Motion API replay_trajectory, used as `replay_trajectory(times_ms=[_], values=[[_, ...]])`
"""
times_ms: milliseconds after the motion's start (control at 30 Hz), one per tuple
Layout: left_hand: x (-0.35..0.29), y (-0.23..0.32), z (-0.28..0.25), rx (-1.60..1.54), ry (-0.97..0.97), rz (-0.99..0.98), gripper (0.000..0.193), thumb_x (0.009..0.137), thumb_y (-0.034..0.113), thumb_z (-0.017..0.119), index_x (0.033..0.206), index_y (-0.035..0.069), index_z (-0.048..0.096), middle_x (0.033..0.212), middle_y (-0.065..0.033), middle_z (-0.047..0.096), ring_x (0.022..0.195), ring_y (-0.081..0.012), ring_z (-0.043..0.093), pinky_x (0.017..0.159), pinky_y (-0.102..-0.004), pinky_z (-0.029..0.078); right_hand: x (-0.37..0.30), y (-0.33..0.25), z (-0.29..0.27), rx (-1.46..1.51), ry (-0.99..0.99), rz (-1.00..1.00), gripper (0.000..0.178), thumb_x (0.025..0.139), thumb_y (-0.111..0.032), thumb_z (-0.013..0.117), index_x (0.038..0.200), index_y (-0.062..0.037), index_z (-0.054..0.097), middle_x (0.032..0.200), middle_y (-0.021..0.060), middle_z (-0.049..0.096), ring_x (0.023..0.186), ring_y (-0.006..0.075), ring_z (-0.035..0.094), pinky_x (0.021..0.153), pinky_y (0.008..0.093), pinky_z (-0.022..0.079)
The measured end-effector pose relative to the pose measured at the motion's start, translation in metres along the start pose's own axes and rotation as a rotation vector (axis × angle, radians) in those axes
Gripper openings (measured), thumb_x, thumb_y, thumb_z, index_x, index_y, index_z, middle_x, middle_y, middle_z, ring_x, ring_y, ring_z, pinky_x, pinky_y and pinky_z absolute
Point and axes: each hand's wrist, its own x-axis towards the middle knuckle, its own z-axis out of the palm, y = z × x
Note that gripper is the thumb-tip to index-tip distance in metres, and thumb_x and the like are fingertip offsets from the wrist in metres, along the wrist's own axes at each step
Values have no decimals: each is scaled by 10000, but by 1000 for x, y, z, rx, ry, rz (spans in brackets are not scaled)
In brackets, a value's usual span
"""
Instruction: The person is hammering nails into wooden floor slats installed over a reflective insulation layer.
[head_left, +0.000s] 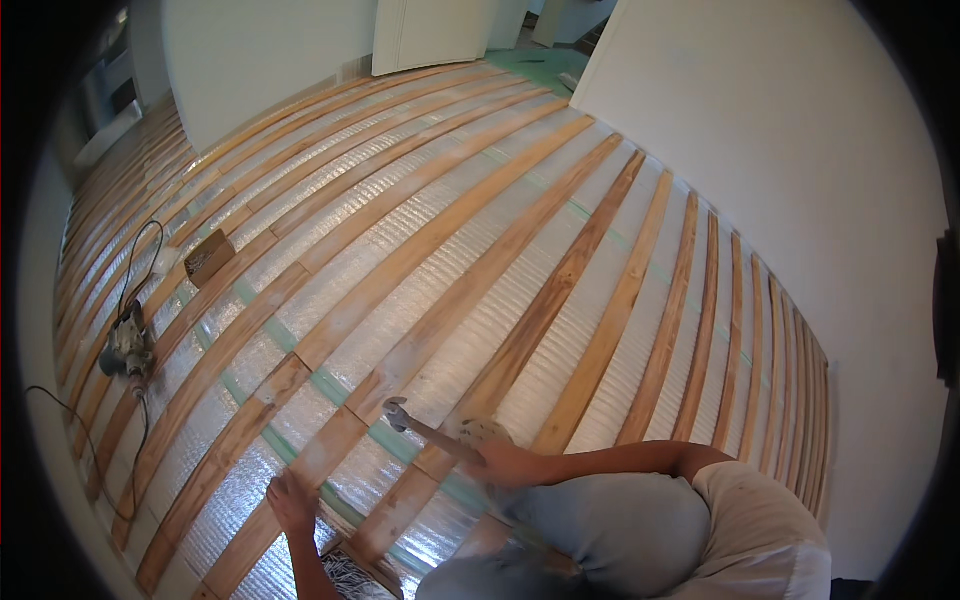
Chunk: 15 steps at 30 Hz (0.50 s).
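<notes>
My right hand (508, 466) is wrapped round the wooden handle of a hammer (440, 441). The hammer's metal head points left, above the floor battens. On a wooden batten (335, 447) to the left rests my left hand (291, 502), its fingers drawn together and pointing down. Whatever those fingers may hold is too small to make out. Close beside my left forearm, at the lower edge, a box of nails (350, 578) stands partly cut off. A pale rounded thing (486, 432), perhaps a shoe tip, shows just beyond my right hand.
Parallel battens run across silvery foil sheeting (440, 240), with green strips (325, 385) crossing under them. A corded power tool (130, 343) lies at left, its cable looping over the battens. Beyond it sits a small open cardboard box (209, 259). A white wall (780, 150) bounds the right.
</notes>
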Motion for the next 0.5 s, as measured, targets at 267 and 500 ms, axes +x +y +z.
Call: replay_trajectory(times_ms=[267, 500], values=[[-11, -3, -10, -100, -30, -36, 761, 639, 181, 807, 1270, -32, 439, 1240, -261, 443, 1125, -440, 445, 989, -525, 368, 19, -24, 5, -33, -253, 147, 435, 927, -393, 516, 993, 29, 599, 723, 163, 636, 618, 248, 645, 589, 407, 496], [-83, 43, -69, -320, 22, -452, 198, 786, 25, 669, 964, -38, 610, 1028, -222, 581, 991, -387, 532, 884, -477, 432, 23, -21, -12, 83, -326, 197, 430, 892, -368, 549, 1020, 37, 618, 896, 248, 653, 868, 379, 643, 779, 463, 472]])
